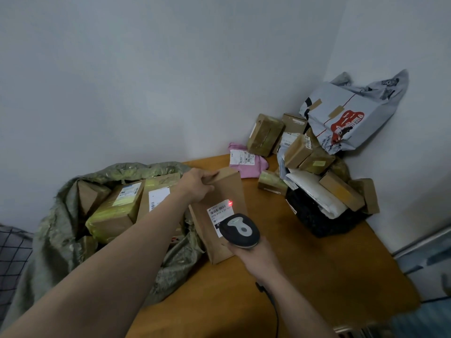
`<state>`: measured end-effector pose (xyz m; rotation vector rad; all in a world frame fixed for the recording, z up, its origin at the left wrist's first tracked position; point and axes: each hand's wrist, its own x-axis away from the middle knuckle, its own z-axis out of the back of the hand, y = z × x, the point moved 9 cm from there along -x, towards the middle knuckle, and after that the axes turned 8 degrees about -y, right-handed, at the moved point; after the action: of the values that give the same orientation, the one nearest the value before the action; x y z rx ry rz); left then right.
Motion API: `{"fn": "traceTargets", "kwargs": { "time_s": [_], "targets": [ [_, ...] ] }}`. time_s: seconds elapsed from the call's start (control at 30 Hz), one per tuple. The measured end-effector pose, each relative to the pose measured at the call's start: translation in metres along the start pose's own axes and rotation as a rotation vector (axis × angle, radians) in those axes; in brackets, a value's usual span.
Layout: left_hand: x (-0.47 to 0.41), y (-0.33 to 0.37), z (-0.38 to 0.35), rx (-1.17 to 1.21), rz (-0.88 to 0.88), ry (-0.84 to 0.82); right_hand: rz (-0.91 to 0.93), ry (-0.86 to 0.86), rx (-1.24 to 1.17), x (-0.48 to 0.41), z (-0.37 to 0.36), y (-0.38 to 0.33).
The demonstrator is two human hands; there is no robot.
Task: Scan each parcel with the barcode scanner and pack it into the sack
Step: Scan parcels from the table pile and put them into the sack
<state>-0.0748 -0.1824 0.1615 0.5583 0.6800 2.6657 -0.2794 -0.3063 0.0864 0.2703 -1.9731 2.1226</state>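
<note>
Head camera, looking down along both bare forearms. Grips the upper end of a brown cardboard parcel [220, 189] with the left hand [197, 184], fingers curled over its far edge. Holds a black-and-grey barcode scanner [240, 230] in the right hand [256, 254], fingers wrapped round the handle under the head, nose aimed at the white label [218, 212] on the parcel's face. Throws a red spot [230, 203] at the label's upper right corner, just past the barcode. Props the parcel tilted, lower end down at the left side of the wooden tabletop [329, 276], upper end leaning away. Trails a dark cable [269, 297] from beneath the right wrist toward the near edge. Just left of the parcel, a green woven sack [53, 240], mouth open, with several taped boxes [114, 213] inside, labels facing up. Farther back on the right, heaped in the corner against the wall: small brown cartons [264, 135], a pink mailer [251, 168] with a white label, a white padded envelope [314, 191], a black bag [317, 220] underneath, and on top a large grey printed mailer [351, 115] with a red picture. At the far left edge, dark checked fabric [12, 252].
</note>
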Motion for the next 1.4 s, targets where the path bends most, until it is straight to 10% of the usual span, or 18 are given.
{"fn": "traceTargets", "kwargs": {
  "time_s": [0.77, 1.1, 1.4],
  "targets": [
    [0.013, 0.006, 0.002, 0.085, -0.099, 0.022, -0.028, 0.057, 0.032, -0.001, -0.003, 0.006],
    [0.064, -0.089, 0.044, 0.882, 0.133, 0.483, -0.063, 0.243, -0.198, -0.013, 0.015, 0.005],
    [0.117, -0.148, 0.042, 1.039, 0.366, 0.763, -0.005, 0.256, -0.204, -0.036, 0.031, 0.000]
  ]
}}
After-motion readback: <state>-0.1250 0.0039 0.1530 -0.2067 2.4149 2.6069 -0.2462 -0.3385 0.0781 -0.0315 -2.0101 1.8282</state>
